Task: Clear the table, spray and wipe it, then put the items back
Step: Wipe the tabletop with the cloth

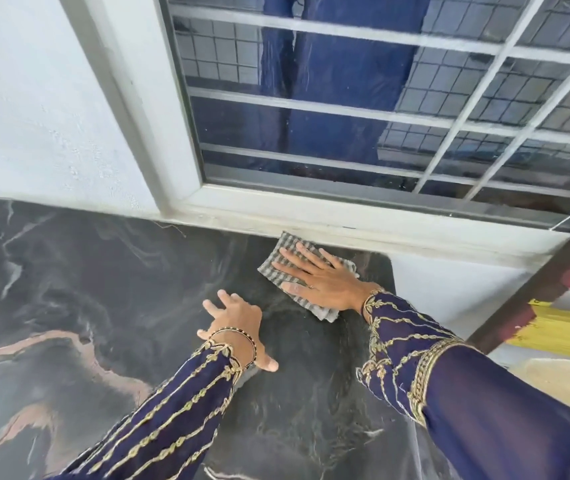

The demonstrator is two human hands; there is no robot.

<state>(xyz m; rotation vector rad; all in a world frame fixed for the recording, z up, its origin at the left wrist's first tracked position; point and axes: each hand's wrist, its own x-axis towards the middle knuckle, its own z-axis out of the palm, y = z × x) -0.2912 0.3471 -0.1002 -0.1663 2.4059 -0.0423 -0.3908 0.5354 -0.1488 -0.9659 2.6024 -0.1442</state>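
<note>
The table [69, 278] has a dark marble-patterned top with white and copper veins. A grey-and-white checked cloth [278, 259] lies flat on its far right corner, just under the window sill. My right hand [321, 277] presses down on the cloth with fingers spread flat. My left hand [237, 323] rests palm down on the bare tabletop, a little nearer and to the left of the cloth, holding nothing. Both arms wear dark blue sleeves with gold embroidery.
A white wall and a barred window [363, 109] rise directly behind the table. The table's right edge [396, 306] ends beside a white wall section. A dark wooden frame [536, 289] with yellow and red fabric stands at the right.
</note>
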